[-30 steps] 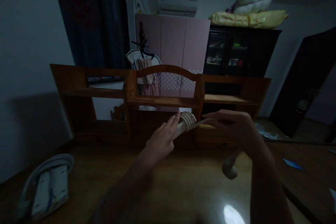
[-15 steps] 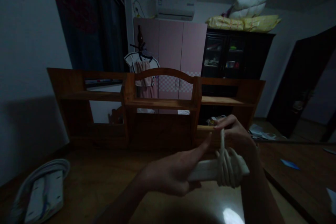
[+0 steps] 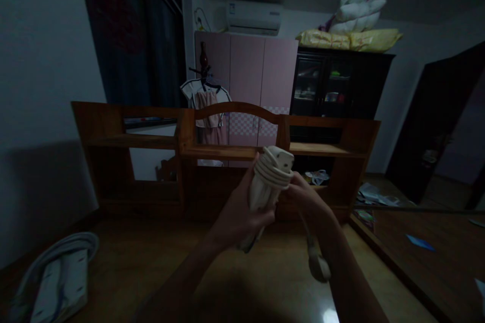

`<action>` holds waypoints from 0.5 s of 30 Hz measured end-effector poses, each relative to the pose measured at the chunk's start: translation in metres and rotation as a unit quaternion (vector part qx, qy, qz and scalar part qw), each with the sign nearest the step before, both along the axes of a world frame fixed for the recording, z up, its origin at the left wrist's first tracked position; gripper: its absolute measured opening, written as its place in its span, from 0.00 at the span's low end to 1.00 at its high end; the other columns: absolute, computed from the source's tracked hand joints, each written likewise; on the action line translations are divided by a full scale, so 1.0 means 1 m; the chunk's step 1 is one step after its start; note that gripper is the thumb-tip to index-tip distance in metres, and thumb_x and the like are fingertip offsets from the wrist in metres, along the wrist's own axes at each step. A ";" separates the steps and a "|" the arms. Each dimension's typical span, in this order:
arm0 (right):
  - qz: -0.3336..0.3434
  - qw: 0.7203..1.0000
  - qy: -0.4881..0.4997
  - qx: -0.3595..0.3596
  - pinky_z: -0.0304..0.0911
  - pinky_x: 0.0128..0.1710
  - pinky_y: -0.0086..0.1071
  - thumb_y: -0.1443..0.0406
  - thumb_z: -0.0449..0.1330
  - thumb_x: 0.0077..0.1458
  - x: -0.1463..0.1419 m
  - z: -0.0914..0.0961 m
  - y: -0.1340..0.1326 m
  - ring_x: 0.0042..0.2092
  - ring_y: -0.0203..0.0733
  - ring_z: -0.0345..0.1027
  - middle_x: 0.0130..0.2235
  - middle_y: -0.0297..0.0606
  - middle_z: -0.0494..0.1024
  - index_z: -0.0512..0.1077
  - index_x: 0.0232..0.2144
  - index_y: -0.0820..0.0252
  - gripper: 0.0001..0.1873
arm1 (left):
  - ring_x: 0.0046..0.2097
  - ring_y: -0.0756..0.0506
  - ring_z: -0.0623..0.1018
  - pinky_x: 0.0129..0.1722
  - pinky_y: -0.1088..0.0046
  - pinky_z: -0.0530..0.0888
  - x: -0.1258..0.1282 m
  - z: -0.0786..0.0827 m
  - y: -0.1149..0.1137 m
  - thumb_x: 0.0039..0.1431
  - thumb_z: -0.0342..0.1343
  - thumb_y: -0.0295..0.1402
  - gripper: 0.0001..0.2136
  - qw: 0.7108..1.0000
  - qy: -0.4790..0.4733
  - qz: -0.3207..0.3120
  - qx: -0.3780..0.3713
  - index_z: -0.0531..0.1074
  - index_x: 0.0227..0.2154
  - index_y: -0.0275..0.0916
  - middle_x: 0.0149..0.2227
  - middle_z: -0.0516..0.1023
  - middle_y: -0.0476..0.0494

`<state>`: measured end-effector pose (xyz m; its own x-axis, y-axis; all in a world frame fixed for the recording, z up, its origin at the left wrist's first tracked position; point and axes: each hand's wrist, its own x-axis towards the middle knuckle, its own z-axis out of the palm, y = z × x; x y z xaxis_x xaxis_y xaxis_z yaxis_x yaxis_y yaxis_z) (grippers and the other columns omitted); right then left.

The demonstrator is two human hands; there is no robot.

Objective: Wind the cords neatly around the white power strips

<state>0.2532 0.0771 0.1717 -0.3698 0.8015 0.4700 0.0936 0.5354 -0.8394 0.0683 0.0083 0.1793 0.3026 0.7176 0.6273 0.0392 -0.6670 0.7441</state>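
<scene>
My left hand (image 3: 239,212) is wrapped round a white power strip (image 3: 259,196), held up and tilted above the wooden desktop. Several turns of its white cord (image 3: 270,173) circle the strip near the upper end. Beside those turns, my right hand (image 3: 311,204) is closed with its fingers on the cord; the fingertips are partly hidden behind the strip. The cord's loose end hangs below the right hand and carries a plug (image 3: 319,265). On the desktop at lower left lie other white power strips (image 3: 76,277) with a coiled cable (image 3: 84,238) beside them.
A wooden shelf unit (image 3: 231,151) stands across the back of the desktop (image 3: 151,267). To the right is a lower brown surface (image 3: 401,267) with a blue card (image 3: 420,242). Plastic bags (image 3: 375,195) lie beyond it. A wall (image 3: 34,161) bounds the left side.
The strip has swung from nearly level to tilted upward and moved left and up. My right hand has shifted from above the coils to their right side. The hanging plug has come into view.
</scene>
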 end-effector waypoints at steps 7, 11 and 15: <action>-0.058 0.993 -0.087 0.056 0.51 0.23 0.25 0.53 0.58 0.56 0.002 0.022 -0.018 0.26 0.32 0.57 0.27 0.31 0.71 0.74 0.42 0.62 0.20 | 0.41 0.44 0.78 0.39 0.71 0.75 -0.007 -0.008 0.028 0.49 0.62 0.33 0.23 0.989 -0.074 0.113 -0.068 0.67 0.49 0.37 0.43 0.78 0.41; -0.074 0.987 -0.124 0.067 0.48 0.22 0.25 0.55 0.56 0.58 0.003 0.018 -0.019 0.25 0.32 0.55 0.27 0.31 0.68 0.73 0.42 0.62 0.17 | 0.40 0.44 0.78 0.38 0.71 0.75 -0.012 -0.010 0.038 0.48 0.63 0.34 0.24 0.983 -0.078 0.143 -0.084 0.68 0.49 0.36 0.42 0.78 0.42; -0.074 0.983 -0.148 0.076 0.51 0.22 0.24 0.59 0.53 0.60 0.000 0.008 -0.014 0.26 0.32 0.56 0.27 0.30 0.68 0.71 0.44 0.60 0.14 | 0.41 0.44 0.78 0.42 0.69 0.73 -0.016 -0.012 0.045 0.49 0.61 0.32 0.23 0.980 -0.031 0.192 -0.034 0.68 0.49 0.37 0.42 0.78 0.43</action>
